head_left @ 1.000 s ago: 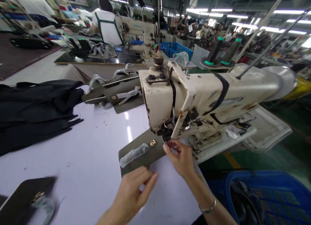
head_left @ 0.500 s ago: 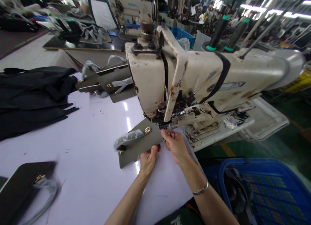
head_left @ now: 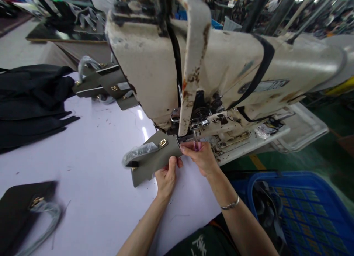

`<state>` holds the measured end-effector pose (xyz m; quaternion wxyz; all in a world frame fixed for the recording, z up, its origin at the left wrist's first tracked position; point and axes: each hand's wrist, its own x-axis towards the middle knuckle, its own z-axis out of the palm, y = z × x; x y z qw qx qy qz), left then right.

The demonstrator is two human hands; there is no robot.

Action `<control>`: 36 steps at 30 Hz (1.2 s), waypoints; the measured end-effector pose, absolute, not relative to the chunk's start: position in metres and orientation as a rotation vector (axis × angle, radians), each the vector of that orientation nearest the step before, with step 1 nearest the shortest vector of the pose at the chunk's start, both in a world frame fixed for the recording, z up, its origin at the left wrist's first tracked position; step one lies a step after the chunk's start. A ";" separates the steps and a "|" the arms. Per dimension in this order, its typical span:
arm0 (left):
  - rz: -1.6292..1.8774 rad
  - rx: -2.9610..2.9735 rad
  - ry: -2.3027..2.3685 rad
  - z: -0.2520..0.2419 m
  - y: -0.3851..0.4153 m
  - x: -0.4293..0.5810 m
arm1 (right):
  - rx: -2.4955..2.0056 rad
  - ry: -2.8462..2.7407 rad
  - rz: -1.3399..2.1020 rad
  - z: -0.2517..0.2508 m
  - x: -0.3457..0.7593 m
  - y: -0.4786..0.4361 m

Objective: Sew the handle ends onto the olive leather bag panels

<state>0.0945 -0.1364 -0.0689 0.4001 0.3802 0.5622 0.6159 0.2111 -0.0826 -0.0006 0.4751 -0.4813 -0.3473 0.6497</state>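
A grey bag panel [head_left: 159, 158] lies tilted on the white table, its far right corner by the sewing machine's needle area. It bears a gold clasp [head_left: 163, 142] and a plastic-wrapped handle [head_left: 141, 154]. My left hand [head_left: 167, 176] is closed on the panel's near edge, thumb on top and fingers underneath. Just right of it, my right hand [head_left: 200, 156] is closed round small pink-handled snips [head_left: 197, 145], their tips pointing away from me. Its thumb and forefinger reach the panel's right edge; whether they pinch it too, I cannot tell. The sewing machine [head_left: 155, 71] looms directly above.
More grey bag panels [head_left: 102, 82] with wrapped handles lie at the back, beside black fabric [head_left: 30, 101] on the left. A dark panel [head_left: 19, 204] sits front left on the table [head_left: 96, 167]. At lower right stands a blue basket [head_left: 312, 178] with dark pieces inside.
My view has moved closer, so the machine looks larger. My right hand has shifted slightly, and the pink snips show more clearly. The left hand still holds the panel.
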 end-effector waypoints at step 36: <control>1.593 0.470 1.231 -0.036 -0.139 0.109 | -1.277 -1.184 1.413 -0.003 0.200 -0.109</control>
